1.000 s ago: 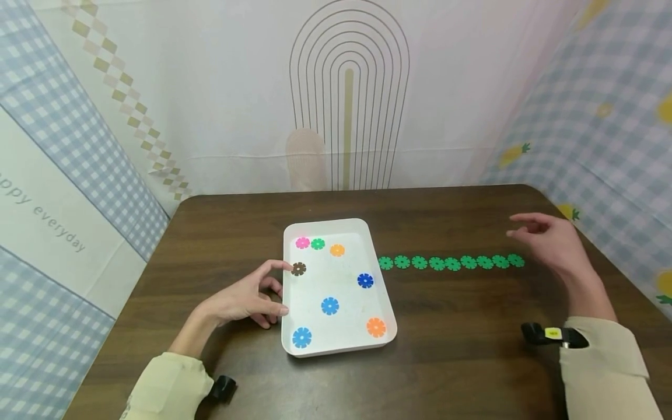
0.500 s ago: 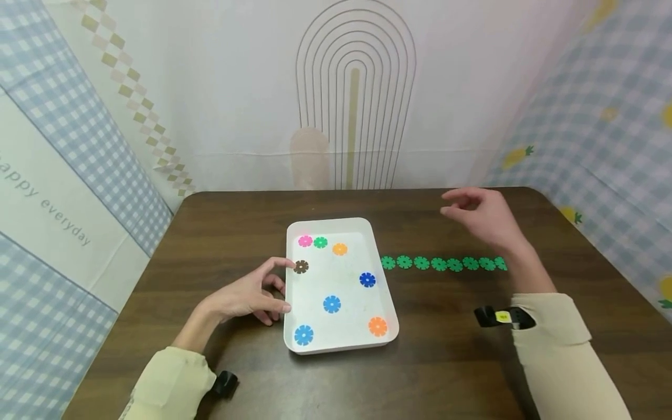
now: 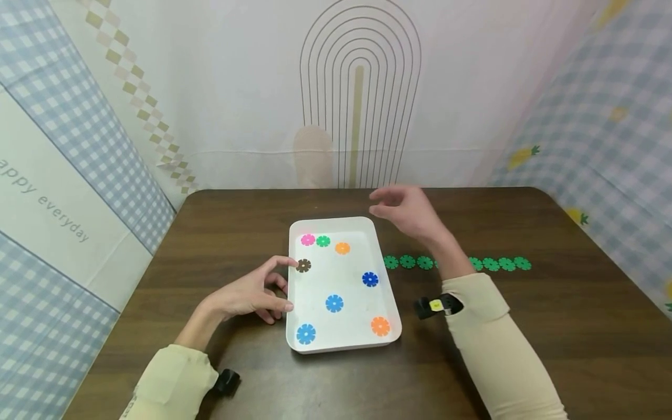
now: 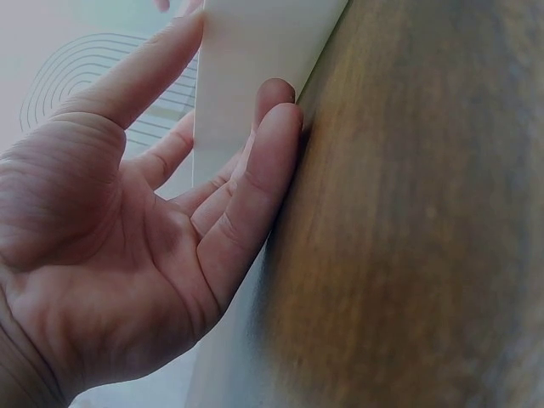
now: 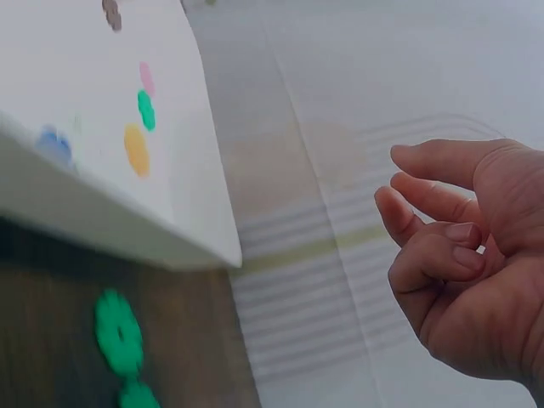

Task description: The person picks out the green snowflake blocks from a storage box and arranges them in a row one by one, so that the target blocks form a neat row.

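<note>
A white tray (image 3: 350, 280) lies on the table, holding several notched discs: pink (image 3: 307, 240), green (image 3: 322, 241), brown (image 3: 303, 265), dark blue (image 3: 370, 279) and others. My left hand (image 3: 257, 291) holds the tray's left side; its index finger reaches over the rim near the brown disc, and the lower fingers lie against the outer wall (image 4: 246, 59). Above the tray's far right corner is my right hand (image 3: 409, 210), with nothing in it, thumb and index finger apart. Right of the tray runs a row of green discs (image 3: 490, 264), partly hidden behind my right forearm.
The dark wooden table (image 3: 525, 338) reaches back to a white patterned cloth (image 3: 236, 116). Checked cloth (image 3: 619, 146) hangs at the right and also at the left. Both wrists carry small black cameras.
My right hand has moved left from the far end of the green row to above the tray's far corner. The left hand has stayed at the tray, and the view has shifted slightly.
</note>
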`<state>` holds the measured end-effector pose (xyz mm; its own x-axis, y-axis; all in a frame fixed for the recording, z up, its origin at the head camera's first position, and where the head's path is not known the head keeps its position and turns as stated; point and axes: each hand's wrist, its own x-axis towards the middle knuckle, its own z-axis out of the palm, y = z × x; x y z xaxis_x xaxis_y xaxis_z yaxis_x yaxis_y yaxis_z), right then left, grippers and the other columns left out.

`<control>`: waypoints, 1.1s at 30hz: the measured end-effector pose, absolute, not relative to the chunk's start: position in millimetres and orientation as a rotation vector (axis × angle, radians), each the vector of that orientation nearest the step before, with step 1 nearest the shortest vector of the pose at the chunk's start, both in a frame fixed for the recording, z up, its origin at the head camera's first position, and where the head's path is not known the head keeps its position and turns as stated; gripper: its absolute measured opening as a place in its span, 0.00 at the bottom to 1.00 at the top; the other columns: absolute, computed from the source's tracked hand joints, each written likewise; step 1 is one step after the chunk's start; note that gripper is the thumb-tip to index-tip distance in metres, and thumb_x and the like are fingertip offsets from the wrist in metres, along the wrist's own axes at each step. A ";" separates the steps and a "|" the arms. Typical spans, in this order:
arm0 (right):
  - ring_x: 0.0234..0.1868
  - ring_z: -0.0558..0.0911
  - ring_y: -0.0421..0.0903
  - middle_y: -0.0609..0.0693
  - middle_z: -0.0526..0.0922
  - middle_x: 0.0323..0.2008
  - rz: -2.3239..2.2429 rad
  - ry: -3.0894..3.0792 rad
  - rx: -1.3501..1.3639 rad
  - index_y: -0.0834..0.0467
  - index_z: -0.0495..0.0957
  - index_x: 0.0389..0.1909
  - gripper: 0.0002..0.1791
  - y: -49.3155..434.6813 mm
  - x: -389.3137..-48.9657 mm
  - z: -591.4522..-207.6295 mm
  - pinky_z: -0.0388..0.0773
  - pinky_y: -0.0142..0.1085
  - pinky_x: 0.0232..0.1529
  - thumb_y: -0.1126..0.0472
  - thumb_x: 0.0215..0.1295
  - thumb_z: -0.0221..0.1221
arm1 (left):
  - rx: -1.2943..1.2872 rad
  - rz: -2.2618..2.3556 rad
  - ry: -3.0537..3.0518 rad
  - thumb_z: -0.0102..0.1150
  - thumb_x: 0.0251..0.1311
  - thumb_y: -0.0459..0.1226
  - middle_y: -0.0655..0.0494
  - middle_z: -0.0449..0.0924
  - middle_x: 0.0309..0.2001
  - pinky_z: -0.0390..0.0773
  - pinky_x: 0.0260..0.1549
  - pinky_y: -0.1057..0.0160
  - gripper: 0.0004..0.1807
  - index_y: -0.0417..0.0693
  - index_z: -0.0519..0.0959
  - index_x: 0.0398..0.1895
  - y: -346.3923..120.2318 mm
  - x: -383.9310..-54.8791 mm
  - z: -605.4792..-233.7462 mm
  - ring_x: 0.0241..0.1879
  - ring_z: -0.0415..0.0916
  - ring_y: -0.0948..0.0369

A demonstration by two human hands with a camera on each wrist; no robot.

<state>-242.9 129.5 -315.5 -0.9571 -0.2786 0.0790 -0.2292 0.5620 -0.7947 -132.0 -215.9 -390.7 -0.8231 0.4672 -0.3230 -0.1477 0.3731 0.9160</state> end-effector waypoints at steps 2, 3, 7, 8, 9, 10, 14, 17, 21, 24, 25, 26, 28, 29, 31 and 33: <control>0.59 0.78 0.55 0.57 0.83 0.61 -1.387 2.703 -0.464 0.56 0.83 0.61 0.19 117.5 -244.8 -318.3 0.82 0.53 0.59 0.56 0.73 0.66 | 0.271 1.475 2.095 0.75 0.64 0.38 0.40 0.73 0.51 0.89 0.33 0.52 0.47 0.56 0.55 0.79 -216.1 -131.5 -390.6 0.33 0.84 0.51; 0.59 0.78 0.55 0.57 0.83 0.60 -1.390 2.690 -0.470 0.57 0.83 0.61 0.19 111.9 -245.9 -320.0 0.82 0.53 0.59 0.56 0.73 0.66 | 0.268 1.474 2.097 0.75 0.64 0.38 0.40 0.73 0.51 0.89 0.33 0.52 0.47 0.56 0.55 0.79 -216.1 -131.3 -390.5 0.33 0.84 0.51; 0.59 0.79 0.55 0.55 0.83 0.60 -1.398 2.642 -0.462 0.56 0.83 0.61 0.18 93.8 -248.5 -327.6 0.83 0.52 0.60 0.56 0.73 0.65 | 0.265 1.476 2.095 0.75 0.63 0.38 0.40 0.73 0.51 0.89 0.33 0.52 0.47 0.55 0.55 0.78 -216.1 -130.9 -390.9 0.32 0.84 0.51; 0.59 0.79 0.55 0.55 0.83 0.60 -1.403 2.633 -0.453 0.56 0.83 0.61 0.18 90.2 -249.1 -329.7 0.83 0.52 0.60 0.56 0.73 0.66 | 0.265 1.478 2.092 0.76 0.63 0.38 0.40 0.72 0.51 0.89 0.33 0.52 0.47 0.55 0.55 0.78 -216.0 -131.0 -391.1 0.33 0.84 0.51; 0.59 0.79 0.55 0.55 0.83 0.59 -1.409 2.623 -0.441 0.56 0.83 0.60 0.18 87.1 -249.8 -331.9 0.83 0.51 0.61 0.56 0.73 0.66 | 0.263 1.479 2.090 0.76 0.63 0.38 0.40 0.72 0.51 0.89 0.33 0.52 0.47 0.55 0.55 0.78 -216.1 -131.0 -391.3 0.33 0.84 0.51; 0.59 0.79 0.55 0.54 0.83 0.59 -1.417 2.614 -0.431 0.55 0.84 0.60 0.17 84.4 -250.2 -333.8 0.83 0.51 0.61 0.56 0.73 0.66 | 0.263 1.482 2.087 0.76 0.63 0.38 0.40 0.72 0.52 0.89 0.33 0.52 0.47 0.55 0.55 0.78 -216.0 -131.2 -391.6 0.33 0.84 0.51; 0.58 0.79 0.55 0.55 0.83 0.58 -1.431 2.578 -0.407 0.56 0.84 0.59 0.17 75.2 -251.9 -342.4 0.81 0.52 0.61 0.57 0.72 0.67 | 0.257 1.489 2.074 0.76 0.63 0.38 0.40 0.72 0.52 0.89 0.34 0.51 0.47 0.55 0.55 0.78 -215.3 -132.1 -392.7 0.34 0.84 0.51; 0.58 0.79 0.54 0.54 0.83 0.57 -1.414 2.556 -0.383 0.56 0.84 0.58 0.17 69.3 -252.7 -349.4 0.81 0.50 0.59 0.57 0.72 0.67 | 0.254 1.488 2.067 0.76 0.63 0.38 0.40 0.73 0.53 0.89 0.35 0.51 0.47 0.55 0.55 0.78 -214.2 -132.6 -393.4 0.35 0.85 0.51; 0.54 0.79 0.54 0.55 0.84 0.54 -1.406 2.538 -0.344 0.55 0.85 0.57 0.15 61.8 -254.1 -357.5 0.82 0.44 0.52 0.57 0.72 0.67 | 0.255 1.483 2.074 0.76 0.63 0.38 0.40 0.73 0.52 0.89 0.34 0.51 0.47 0.55 0.55 0.78 -212.6 -133.2 -393.5 0.34 0.85 0.52; 0.49 0.80 0.53 0.55 0.84 0.51 -1.401 2.535 -0.333 0.55 0.86 0.56 0.14 56.2 -255.8 -362.1 0.80 0.40 0.45 0.58 0.72 0.68 | 0.257 1.479 2.086 0.75 0.64 0.38 0.40 0.73 0.52 0.89 0.34 0.51 0.46 0.56 0.56 0.78 -212.1 -133.9 -392.9 0.34 0.85 0.52; 0.48 0.80 0.53 0.55 0.84 0.50 -1.394 2.536 -0.326 0.55 0.86 0.55 0.14 54.2 -256.8 -363.5 0.79 0.38 0.44 0.58 0.72 0.68 | 0.255 1.480 2.087 0.75 0.64 0.38 0.40 0.73 0.52 0.89 0.34 0.51 0.45 0.56 0.56 0.78 -212.2 -134.0 -392.7 0.34 0.85 0.52; 0.47 0.80 0.53 0.55 0.84 0.50 -1.385 2.536 -0.322 0.54 0.86 0.55 0.14 52.4 -257.7 -364.9 0.79 0.38 0.42 0.58 0.71 0.68 | 0.254 1.479 2.088 0.75 0.64 0.38 0.40 0.73 0.51 0.89 0.34 0.51 0.45 0.56 0.56 0.78 -212.3 -134.2 -392.6 0.34 0.85 0.52; 0.47 0.80 0.52 0.55 0.83 0.50 -1.376 2.535 -0.313 0.55 0.87 0.54 0.13 48.5 -259.7 -367.8 0.79 0.36 0.42 0.59 0.71 0.68 | 0.251 1.475 2.090 0.75 0.64 0.38 0.40 0.73 0.51 0.89 0.34 0.51 0.45 0.56 0.56 0.77 -212.8 -134.4 -392.4 0.33 0.85 0.52; 0.47 0.80 0.52 0.54 0.83 0.50 -1.376 2.531 -0.301 0.55 0.87 0.53 0.12 46.6 -260.7 -369.3 0.79 0.36 0.42 0.59 0.71 0.68 | 0.250 1.475 2.090 0.75 0.64 0.38 0.40 0.73 0.52 0.89 0.34 0.51 0.45 0.56 0.56 0.77 -213.1 -134.3 -392.4 0.33 0.85 0.52; 0.48 0.79 0.52 0.54 0.83 0.51 -1.372 2.520 -0.274 0.55 0.87 0.53 0.12 43.0 -262.4 -372.1 0.79 0.36 0.43 0.60 0.71 0.68 | 0.245 1.473 2.090 0.75 0.64 0.38 0.40 0.73 0.52 0.89 0.35 0.51 0.46 0.57 0.56 0.77 -213.8 -134.1 -392.5 0.34 0.85 0.52; 0.49 0.79 0.52 0.55 0.83 0.51 -1.366 2.518 -0.245 0.54 0.88 0.52 0.11 39.6 -262.9 -374.3 0.79 0.35 0.43 0.61 0.71 0.68 | 0.240 1.473 2.090 0.76 0.63 0.38 0.41 0.73 0.52 0.89 0.35 0.51 0.46 0.57 0.56 0.77 -214.6 -133.8 -392.4 0.34 0.85 0.52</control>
<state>-262.9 39.6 -374.3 -0.9504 -0.2717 -0.1517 -0.0211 0.5425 -0.8398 -133.8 -214.6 -392.4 -0.8242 0.4507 -0.3429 -0.1714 0.3787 0.9095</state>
